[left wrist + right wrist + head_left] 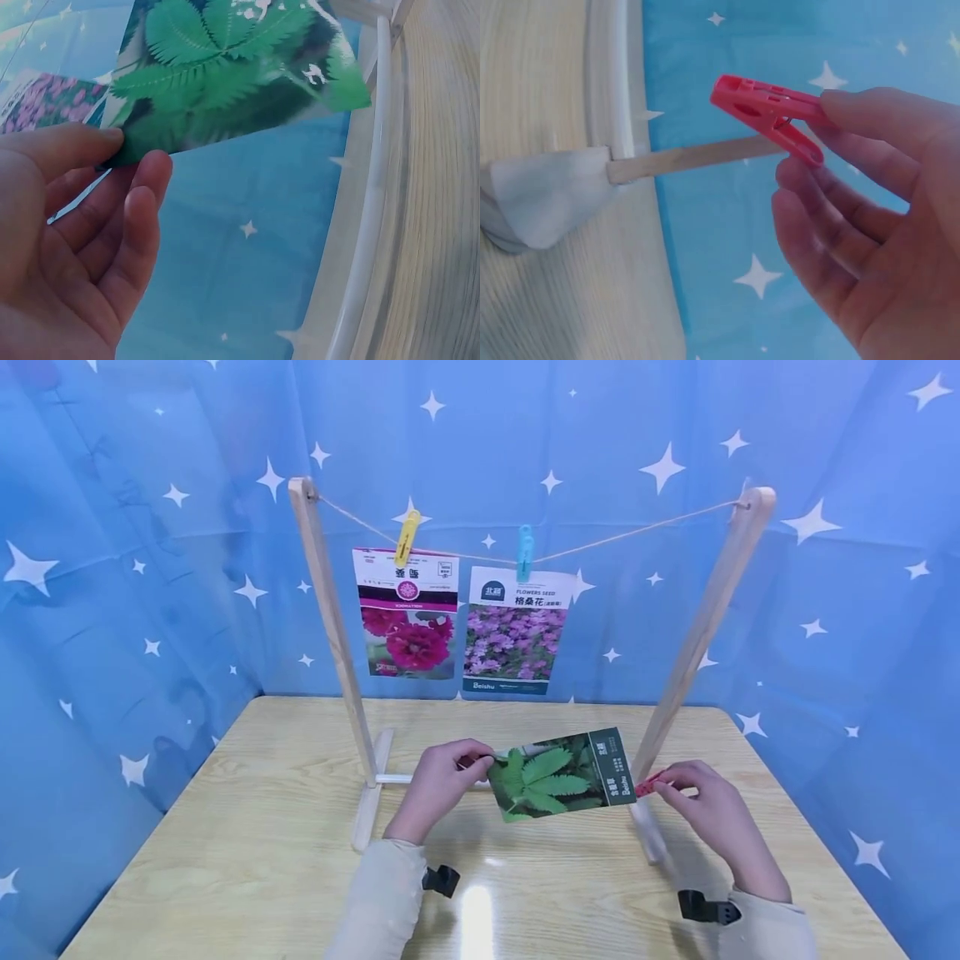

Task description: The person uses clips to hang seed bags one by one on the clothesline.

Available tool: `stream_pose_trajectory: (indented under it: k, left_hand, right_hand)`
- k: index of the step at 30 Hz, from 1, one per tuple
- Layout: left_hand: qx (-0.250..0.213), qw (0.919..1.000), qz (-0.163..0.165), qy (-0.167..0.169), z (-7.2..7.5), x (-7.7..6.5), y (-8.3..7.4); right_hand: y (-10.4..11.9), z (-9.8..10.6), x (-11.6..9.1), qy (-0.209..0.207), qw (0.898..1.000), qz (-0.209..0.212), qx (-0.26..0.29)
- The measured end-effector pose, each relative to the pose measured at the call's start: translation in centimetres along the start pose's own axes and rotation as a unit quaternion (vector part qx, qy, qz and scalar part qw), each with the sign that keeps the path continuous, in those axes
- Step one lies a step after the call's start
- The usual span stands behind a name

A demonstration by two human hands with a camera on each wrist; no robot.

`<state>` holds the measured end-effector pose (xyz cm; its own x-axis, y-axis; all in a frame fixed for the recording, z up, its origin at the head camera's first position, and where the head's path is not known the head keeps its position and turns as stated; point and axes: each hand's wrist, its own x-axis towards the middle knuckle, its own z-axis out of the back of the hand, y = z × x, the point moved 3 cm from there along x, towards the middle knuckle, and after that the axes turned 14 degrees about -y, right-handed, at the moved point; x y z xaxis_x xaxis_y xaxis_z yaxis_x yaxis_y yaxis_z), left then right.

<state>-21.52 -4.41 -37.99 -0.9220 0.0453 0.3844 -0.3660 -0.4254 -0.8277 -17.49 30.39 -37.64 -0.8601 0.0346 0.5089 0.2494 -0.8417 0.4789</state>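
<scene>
Between thumb and fingers, my left hand [442,785] pinches one corner of a seed packet [558,777] printed with green leaves, held sideways over the table. My right hand [712,806] holds a red clothespin [769,112] by its handle ends; in the head view the clothespin overlaps the packet's dark right edge. Behind, a pink flower seed packet [408,635] hangs upside down from a string [637,532] under a yellow clothespin [407,537]. Beside it a purple flower seed packet [516,639] hangs upright under a blue clothespin [525,552].
The string runs between a left wooden post [330,618] and a right wooden post [701,618], and sags in the middle. A white rod [367,202] joins their feet on the wooden table [247,827]. A blue star-patterned curtain [480,443] surrounds the table.
</scene>
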Motion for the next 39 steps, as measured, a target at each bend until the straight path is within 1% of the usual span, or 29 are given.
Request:
stream_pose_trajectory:
  k: [4, 7, 11, 18, 21, 24, 29, 35, 39]
  left_hand:
    - [-0.011, 0.9998, 0.011, -0.010, -0.5, -0.1, -0.3]
    - [-0.014, 0.9995, 0.012, -0.025, -0.9, -0.1, -0.6]
    - [-0.021, 0.9988, 0.013, -0.043, -1.2, -0.1, -0.9]
    - [-0.052, 0.9969, 0.025, -0.053, -1.7, 0.2, -1.3]
    - [-0.068, 0.9956, 0.035, -0.055, -1.9, 0.3, -1.5]
    - [-0.084, 0.9937, 0.043, -0.060, -2.0, 0.4, -1.8]
    - [-0.125, 0.9886, 0.052, -0.067, -2.4, 0.5, -2.3]
    - [-0.154, 0.9836, 0.062, -0.071, -2.8, 0.4, -2.6]
    - [-0.177, 0.9789, 0.071, -0.075, -3.2, 0.6, -3.0]
  right_hand:
    - [0.1, 0.2, 0.0, 0.003, 1.000, -0.015, 0.000]
    - [0.3, 0.3, 0.0, 0.003, 1.000, -0.011, -0.001]
    - [0.4, 0.7, 0.0, -0.009, 1.000, -0.007, 0.005]
    - [0.7, 1.6, 0.1, -0.036, 0.999, -0.009, 0.001]
    - [0.7, 1.9, 0.0, -0.039, 0.999, -0.022, 0.000]
    - [0.8, 2.2, 0.0, -0.041, 0.999, -0.035, 0.002]
    - [1.0, 2.8, 0.2, -0.055, 0.997, -0.046, 0.010]
    - [1.4, 3.5, -0.1, -0.071, 0.996, -0.056, 0.019]
    - [2.0, 4.1, -0.2, -0.091, 0.994, -0.054, 0.031]
